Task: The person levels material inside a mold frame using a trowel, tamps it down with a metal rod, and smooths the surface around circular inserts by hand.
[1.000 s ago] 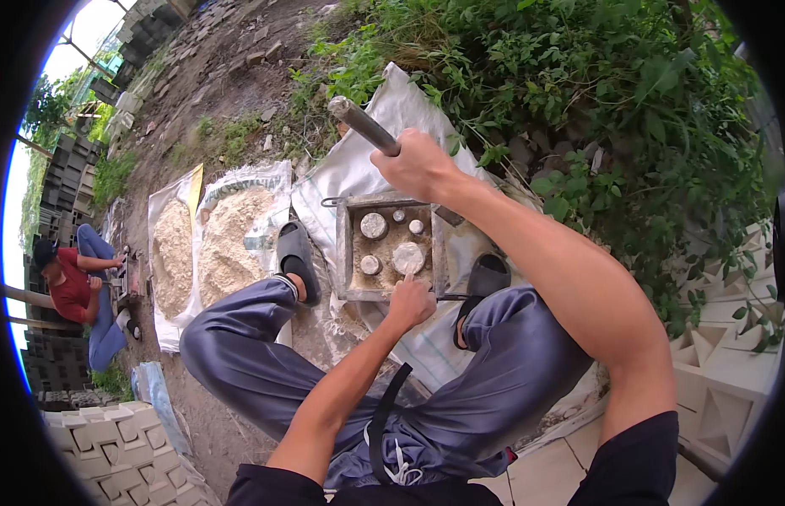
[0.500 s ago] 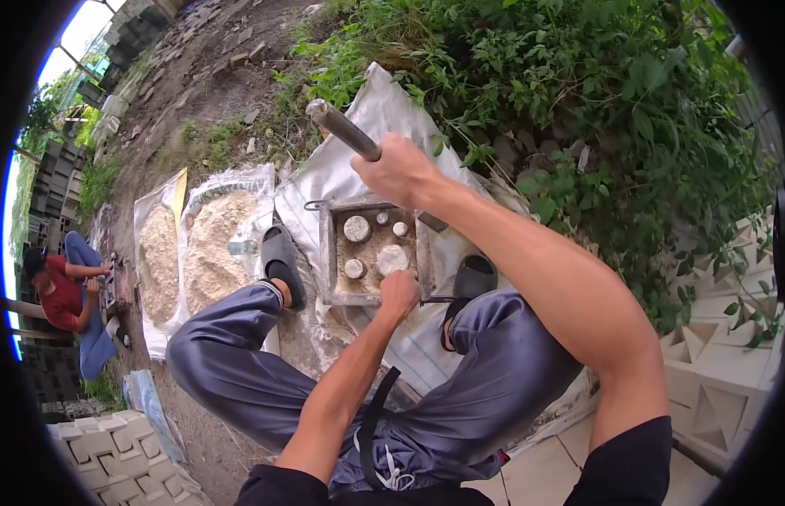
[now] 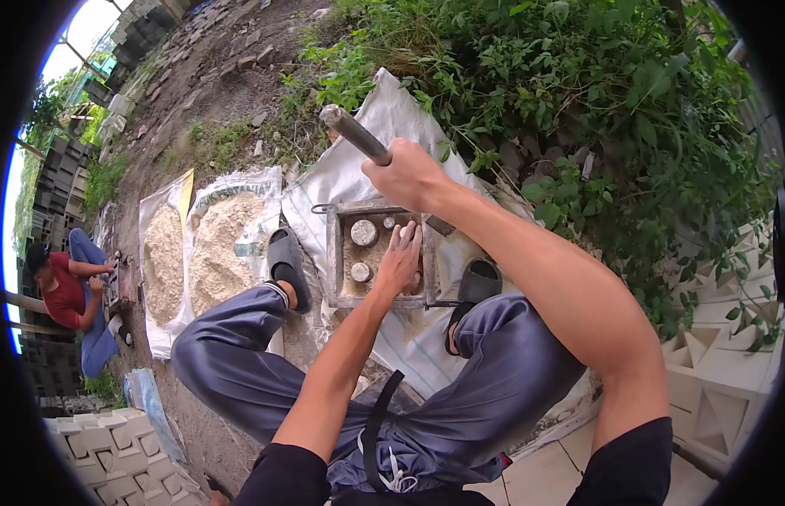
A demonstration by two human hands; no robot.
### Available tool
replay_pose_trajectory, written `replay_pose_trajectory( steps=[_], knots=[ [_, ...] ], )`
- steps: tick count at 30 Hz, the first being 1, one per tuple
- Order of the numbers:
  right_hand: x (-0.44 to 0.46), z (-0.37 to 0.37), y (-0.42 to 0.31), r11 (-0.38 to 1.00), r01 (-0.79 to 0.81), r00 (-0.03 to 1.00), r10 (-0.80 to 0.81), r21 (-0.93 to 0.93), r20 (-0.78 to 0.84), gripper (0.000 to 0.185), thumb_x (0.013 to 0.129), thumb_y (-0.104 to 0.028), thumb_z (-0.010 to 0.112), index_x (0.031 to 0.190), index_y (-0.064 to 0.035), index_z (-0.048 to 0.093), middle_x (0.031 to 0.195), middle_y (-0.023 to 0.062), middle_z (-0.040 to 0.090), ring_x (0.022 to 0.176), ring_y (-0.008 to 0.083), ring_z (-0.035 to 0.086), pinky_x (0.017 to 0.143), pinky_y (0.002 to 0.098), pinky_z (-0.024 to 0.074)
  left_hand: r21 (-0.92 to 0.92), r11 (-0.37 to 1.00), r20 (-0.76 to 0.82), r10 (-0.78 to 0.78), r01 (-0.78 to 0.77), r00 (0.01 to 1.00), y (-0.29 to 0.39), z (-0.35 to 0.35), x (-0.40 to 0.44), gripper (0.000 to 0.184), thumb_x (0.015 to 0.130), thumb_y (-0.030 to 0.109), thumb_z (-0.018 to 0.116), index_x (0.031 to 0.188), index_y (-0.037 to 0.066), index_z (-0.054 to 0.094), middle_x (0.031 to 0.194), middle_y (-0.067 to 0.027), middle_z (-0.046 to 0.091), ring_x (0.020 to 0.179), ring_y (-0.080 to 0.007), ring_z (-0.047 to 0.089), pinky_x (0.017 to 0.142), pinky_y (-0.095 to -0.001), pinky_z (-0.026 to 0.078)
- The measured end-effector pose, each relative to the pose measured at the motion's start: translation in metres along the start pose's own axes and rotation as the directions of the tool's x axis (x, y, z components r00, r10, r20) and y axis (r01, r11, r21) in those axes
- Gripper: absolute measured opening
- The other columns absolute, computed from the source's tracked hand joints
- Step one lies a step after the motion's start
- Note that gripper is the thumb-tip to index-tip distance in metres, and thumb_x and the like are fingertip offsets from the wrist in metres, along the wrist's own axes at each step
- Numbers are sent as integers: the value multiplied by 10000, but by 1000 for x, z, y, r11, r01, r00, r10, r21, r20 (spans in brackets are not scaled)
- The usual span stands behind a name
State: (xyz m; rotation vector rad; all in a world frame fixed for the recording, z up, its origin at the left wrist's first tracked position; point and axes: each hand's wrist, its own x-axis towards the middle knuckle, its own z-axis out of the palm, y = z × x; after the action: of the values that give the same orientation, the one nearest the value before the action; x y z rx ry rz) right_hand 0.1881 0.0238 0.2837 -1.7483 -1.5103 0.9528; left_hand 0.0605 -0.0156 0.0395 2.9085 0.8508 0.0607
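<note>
A square mold box (image 3: 332, 261) sits on a white sack between my feet, with sandy material pressed inside. Several round pegs stand up in it, among them a large one (image 3: 364, 233) at upper left and a smaller one (image 3: 361, 272) below it. My left hand (image 3: 399, 261) lies palm down over the box's right side, fingers stretched out, hiding the pegs there. Above the box's upper right corner, my right hand (image 3: 409, 174) is wrapped round a thick metal rod (image 3: 358, 135). The rod slants, and its lower end (image 3: 440, 225) shows beside the box's right rim.
To the left, two heaps of pale powder (image 3: 219, 244) lie on open sacks (image 3: 163, 337). A co-worker in a red shirt (image 3: 65, 295) sits farther left. Green plants (image 3: 527, 93) grow at upper right. Patterned blocks (image 3: 114, 460) are stacked at lower left, others at right.
My left hand has moved from the box's lower right edge up over its inside, and its fingers have straightened. My right hand still grips the rod in nearly the same place.
</note>
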Motion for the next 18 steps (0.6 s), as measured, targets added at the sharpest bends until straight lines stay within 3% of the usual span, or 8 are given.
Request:
replay_pose_trajectory(
  steps=[2, 5, 9, 12, 14, 15, 17, 18],
  knots=[
    [2, 0, 1, 1000, -3, 1000, 3, -13, 7, 424, 808, -319, 579, 761, 102, 579, 677, 231, 608, 641, 301, 624, 630, 407, 467, -19, 999, -14, -34, 34, 999, 2, -1, 2, 751, 617, 168, 599, 1295, -83, 393, 1373, -185, 386, 1384, -312, 198, 1146, -508, 110],
    [3, -2, 1, 1000, -14, 999, 15, -26, 45, 430, 809, -321, 578, 763, 106, 578, 679, 230, 609, 637, 298, 623, 630, 405, 467, -29, 997, -27, -77, 76, 997, 1, 10, 2, 866, 611, 146, 636, 1348, -101, 254, 1441, -212, 265, 1400, -275, 156, 1144, -524, 71],
    [3, 1, 0, 1000, -14, 1000, 15, -26, 15, 429, 812, -318, 575, 761, 108, 580, 674, 232, 608, 632, 296, 621, 625, 405, 468, -70, 997, 57, -36, 40, 998, 7, 10, -15, 801, 649, 122, 602, 1346, -91, 269, 1417, -187, 325, 1396, -252, 179, 1145, -525, 66],
    [3, 2, 0, 1000, -6, 999, 7, -28, 42, 425, 815, -315, 577, 749, 104, 575, 656, 212, 605, 625, 279, 615, 610, 397, 467, -90, 995, -23, -40, 38, 999, 14, 19, -33, 679, 708, 129, 561, 1311, -87, 338, 1381, -168, 388, 1391, -248, 200, 1147, -525, 51],
    [-1, 5, -1, 1000, 6, 999, -5, 12, -35, 408, 815, -311, 578, 712, 83, 570, 630, 178, 594, 596, 246, 591, 585, 381, 461, 58, 985, 11, 164, -164, 986, 7, 18, -51, 398, 837, 171, 471, 1174, -37, 513, 1273, -160, 506, 1370, -250, 256, 1146, -517, 67],
    [0, 4, -4, 1000, 17, 1000, -17, 14, -26, 408, 815, -311, 578, 712, 83, 570, 630, 178, 594, 596, 246, 591, 585, 381, 461, 64, 986, 11, 151, -151, 989, 2, 10, -56, 398, 837, 171, 471, 1174, -37, 513, 1273, -160, 506, 1370, -250, 256, 1146, -517, 67],
    [0, -2, -7, 995, -92, 992, 94, -30, 84, 439, 805, -333, 547, 857, 95, 627, 805, 270, 641, 826, 378, 643, 760, 407, 484, -267, 951, 170, 207, -157, 963, -4, -9, -69, 276, 892, 224, 425, 976, 16, 587, 1146, -137, 577, 1374, -243, 249, 1147, -518, 60],
    [0, -2, -6, 997, -63, 992, 67, -42, 110, 440, 808, -325, 552, 860, 107, 618, 786, 272, 636, 805, 372, 644, 738, 409, 480, -263, 955, 167, 186, -138, 968, -11, -11, -80, 276, 892, 224, 425, 976, 16, 587, 1146, -137, 577, 1374, -243, 249, 1147, -518, 60]
  ],
)
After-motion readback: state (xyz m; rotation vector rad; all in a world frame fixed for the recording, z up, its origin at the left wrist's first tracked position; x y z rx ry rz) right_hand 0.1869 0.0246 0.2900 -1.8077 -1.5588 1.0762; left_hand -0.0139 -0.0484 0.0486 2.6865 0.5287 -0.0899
